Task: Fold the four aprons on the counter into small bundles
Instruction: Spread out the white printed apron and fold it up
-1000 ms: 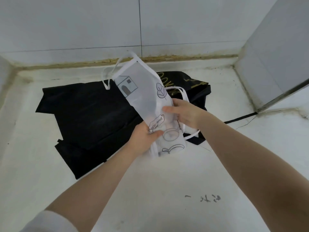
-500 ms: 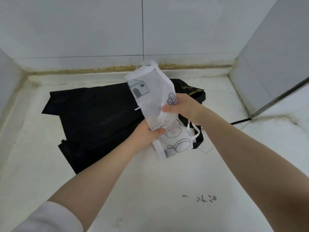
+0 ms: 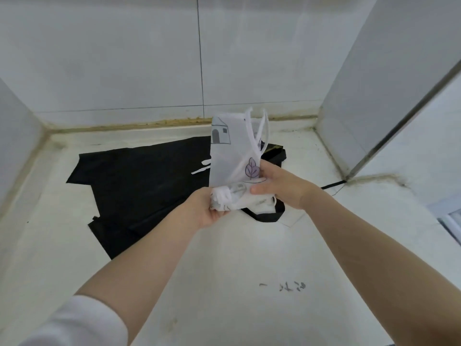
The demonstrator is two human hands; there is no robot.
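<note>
A white translucent apron (image 3: 232, 151) with a house and a leaf printed on it is held up above the counter, its lower end rolled into a wad. My left hand (image 3: 204, 211) grips the rolled lower end from below. My right hand (image 3: 279, 186) pinches the apron at its middle, beside the leaf print. Its white straps stick up at the top. Under it a black apron (image 3: 139, 186) lies spread flat on the counter, and a smaller black folded piece with gold lettering (image 3: 273, 152) lies behind my right hand.
The white counter (image 3: 249, 308) sits in a tiled corner, with walls at the back, left and right. A metal strip (image 3: 404, 116) runs down the right wall. A thin black strap (image 3: 333, 185) trails to the right corner. Dark marks (image 3: 291, 285) show on the counter front.
The white apron's lower end has been rolled up into my left hand. The upper part now stands more upright, and its straps have flipped up at the top.
</note>
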